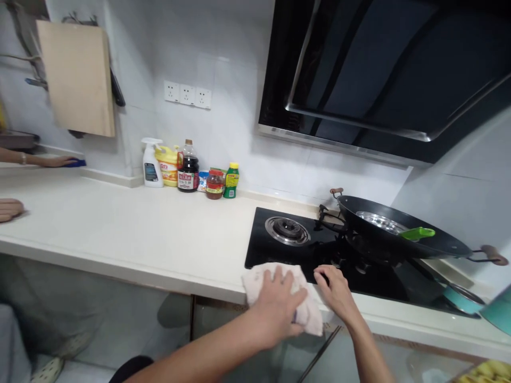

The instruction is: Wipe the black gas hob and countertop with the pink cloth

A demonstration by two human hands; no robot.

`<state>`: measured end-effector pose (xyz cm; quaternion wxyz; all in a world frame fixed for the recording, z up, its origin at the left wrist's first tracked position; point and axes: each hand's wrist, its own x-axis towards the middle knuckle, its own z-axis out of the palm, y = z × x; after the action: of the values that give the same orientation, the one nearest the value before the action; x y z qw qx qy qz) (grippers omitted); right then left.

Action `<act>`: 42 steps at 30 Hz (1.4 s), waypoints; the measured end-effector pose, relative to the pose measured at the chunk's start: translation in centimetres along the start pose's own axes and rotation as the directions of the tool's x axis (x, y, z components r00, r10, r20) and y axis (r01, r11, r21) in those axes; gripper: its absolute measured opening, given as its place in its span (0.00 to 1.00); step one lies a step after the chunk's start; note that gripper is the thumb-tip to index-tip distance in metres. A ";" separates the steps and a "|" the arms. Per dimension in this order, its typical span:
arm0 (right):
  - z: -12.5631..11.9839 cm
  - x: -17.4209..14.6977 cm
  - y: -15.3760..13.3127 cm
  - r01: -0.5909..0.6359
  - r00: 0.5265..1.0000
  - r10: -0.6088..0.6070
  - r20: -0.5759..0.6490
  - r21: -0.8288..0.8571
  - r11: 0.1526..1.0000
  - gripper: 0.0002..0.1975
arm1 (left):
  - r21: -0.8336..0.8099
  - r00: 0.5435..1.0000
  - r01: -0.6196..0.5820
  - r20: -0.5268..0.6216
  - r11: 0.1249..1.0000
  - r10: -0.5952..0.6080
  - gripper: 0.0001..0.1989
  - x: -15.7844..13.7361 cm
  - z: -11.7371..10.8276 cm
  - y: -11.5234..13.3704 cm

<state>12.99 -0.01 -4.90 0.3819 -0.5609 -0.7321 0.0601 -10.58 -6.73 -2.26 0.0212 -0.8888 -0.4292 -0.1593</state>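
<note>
My left hand [276,304] lies over a pale pinkish cloth [310,317] with its fingers spread, gripping it at the counter's front edge. The cloth covers the hob's front left corner and hangs partly over the edge. Close beside it, my right hand [336,291] rests at the front rim of the black gas hob [261,242], loosely curled with a gap between thumb and fingers. Nothing shows in it. Behind the right hand a black wok [407,247] sits on the hob, holding a shiny perforated metal piece [377,221] and a green-handled utensil [417,233].
Along the wall stand a spray bottle [152,166], a dark sauce bottle [187,170], a jar [214,185] and a green bottle [231,182]. At far left, another person's hand [58,161] holds a blue cloth [75,163]. A range hood [359,69] hangs above. A turquoise pan [463,299] sits right.
</note>
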 end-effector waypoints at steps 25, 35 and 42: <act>-0.2 -0.4 1.8 0.000 1.000 0.000 0.014 -0.027 1.000 0.19 | 0.403 0.905 -0.093 -0.347 0.910 0.246 0.31 -12.1 0.7 -12.8; 0.2 -0.4 2.1 0.019 1.000 -0.020 -0.010 -0.047 0.999 0.18 | 0.466 0.899 0.436 -0.262 0.770 -0.350 0.37 -22.4 -6.1 -23.1; 0.0 -0.3 2.9 -0.040 0.998 0.039 0.047 0.020 0.999 0.21 | 0.393 0.760 0.640 -0.200 0.660 -0.618 0.38 -23.3 -8.2 -23.5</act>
<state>15.26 0.72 -6.51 0.3692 -0.5696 -0.7290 0.0884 -44.37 -10.93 -3.81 0.1748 -0.6526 -0.7331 -0.0779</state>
